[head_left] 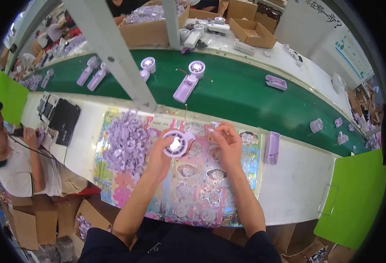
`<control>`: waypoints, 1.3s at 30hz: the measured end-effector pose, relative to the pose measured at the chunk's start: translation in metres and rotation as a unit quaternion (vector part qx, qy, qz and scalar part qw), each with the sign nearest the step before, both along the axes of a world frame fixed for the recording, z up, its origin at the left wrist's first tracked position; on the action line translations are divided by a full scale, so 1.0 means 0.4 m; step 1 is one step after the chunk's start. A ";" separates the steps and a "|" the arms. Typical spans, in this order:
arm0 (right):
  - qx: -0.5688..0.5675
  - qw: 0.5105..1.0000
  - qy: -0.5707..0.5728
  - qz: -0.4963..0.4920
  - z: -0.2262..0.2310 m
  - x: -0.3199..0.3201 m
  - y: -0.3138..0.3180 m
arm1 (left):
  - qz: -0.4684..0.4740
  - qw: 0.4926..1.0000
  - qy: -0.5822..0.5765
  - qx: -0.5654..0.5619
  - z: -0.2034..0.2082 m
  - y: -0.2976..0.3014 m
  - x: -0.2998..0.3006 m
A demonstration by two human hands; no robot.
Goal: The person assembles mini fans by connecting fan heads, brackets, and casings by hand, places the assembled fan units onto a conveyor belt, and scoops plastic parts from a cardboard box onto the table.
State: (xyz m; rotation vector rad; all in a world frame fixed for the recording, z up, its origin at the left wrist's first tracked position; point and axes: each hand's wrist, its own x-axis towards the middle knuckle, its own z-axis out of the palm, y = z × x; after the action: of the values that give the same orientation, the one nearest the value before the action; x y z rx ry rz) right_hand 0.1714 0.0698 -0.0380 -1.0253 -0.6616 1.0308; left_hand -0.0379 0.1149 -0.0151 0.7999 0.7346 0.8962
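Observation:
My left hand [159, 154] is closed around the rim of a round light-purple fan head [175, 143]. A white square shows at the fan head's centre, a short neck points up and right, and a thin wire rises from it. To the right, my right hand [229, 143] pinches a small pale-purple plastic part [213, 127] between thumb and fingers, apart from the fan head. Left of my hands lies a heap of small purple plastic parts [125, 142]. Under everything spreads a colourful printed mat [184, 193].
Beyond the worktable runs a green conveyor belt [237, 92] carrying fan bodies [185, 90] and loose shells. A grey metal post [118, 57] rises at its near edge. One purple handle shell [272, 148] lies right of the mat. At left, a co-worker [22, 162] sits near a black case [67, 122].

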 end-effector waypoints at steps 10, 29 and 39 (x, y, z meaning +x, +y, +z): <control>0.028 0.979 -0.139 0.146 0.030 -0.019 -0.039 | -0.049 0.990 0.122 0.057 0.003 -0.027 0.019; -0.044 0.973 -0.115 0.194 0.003 -0.027 -0.041 | 0.027 0.968 0.174 0.181 -0.047 -0.032 0.072; -0.070 0.992 0.011 0.106 0.057 0.084 -0.043 | -0.162 0.924 0.236 0.255 0.069 0.066 0.181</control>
State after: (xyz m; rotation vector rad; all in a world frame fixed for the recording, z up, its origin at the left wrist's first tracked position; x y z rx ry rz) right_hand 0.2051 0.0527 -0.0153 -1.0787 -0.6981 1.2862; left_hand 0.0343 0.1412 0.0125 1.5923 0.7586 0.5959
